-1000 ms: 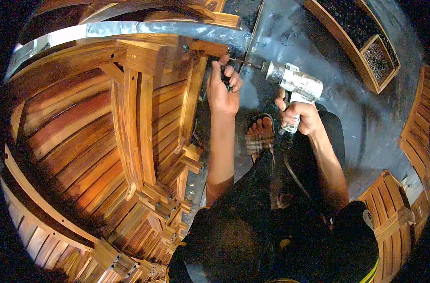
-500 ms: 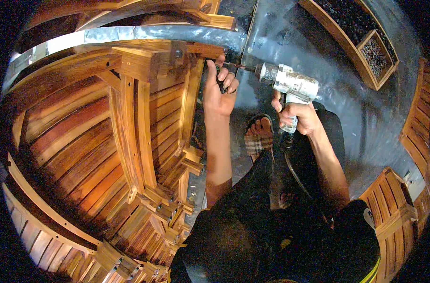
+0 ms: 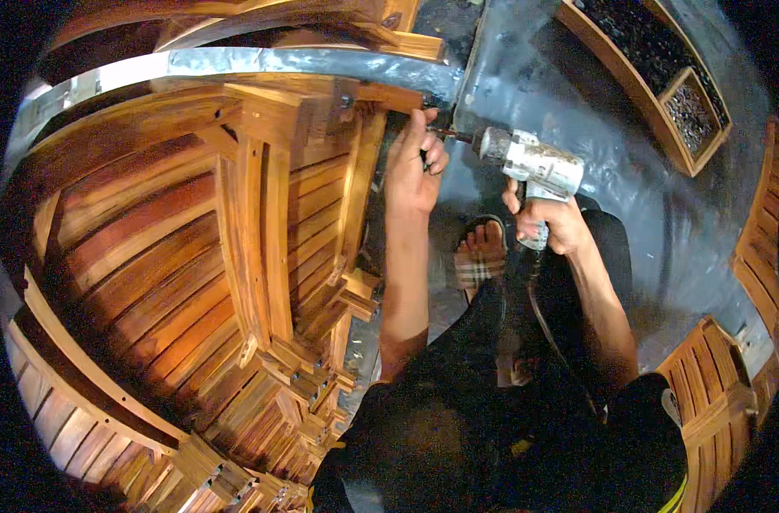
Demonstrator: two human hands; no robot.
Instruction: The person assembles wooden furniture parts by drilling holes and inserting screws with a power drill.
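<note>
My right hand [image 3: 554, 224] is wrapped round the grip of a worn, whitish pistol-shaped power driver [image 3: 542, 162]. A thin hose [image 3: 543, 316] hangs from the handle's bottom. The driver's long bit [image 3: 454, 134] points left toward the fingertips of my left hand [image 3: 415, 175]. Those fingers are curled over small dark pieces, too hidden to name, while thumb and forefinger come together by the bit's tip. Just beyond them is the end of a reddish-brown wooden block [image 3: 391, 96] on the slatted wooden furniture frame [image 3: 278, 214]. Whether the bit touches anything, I cannot tell.
A wooden tray [image 3: 676, 141] at the far right holds dark small hardware, with greyish pieces in its corner compartment. More slatted wooden pieces [image 3: 706, 389] stand to the right. Grey metallic-looking sheeting [image 3: 526, 77] covers the floor. My sandalled foot [image 3: 479, 252] is below the driver.
My left thumb has moved from standing apart to meeting the forefinger beside the bit's tip. The whole view has shifted slightly; the right hand keeps its grip on the driver.
</note>
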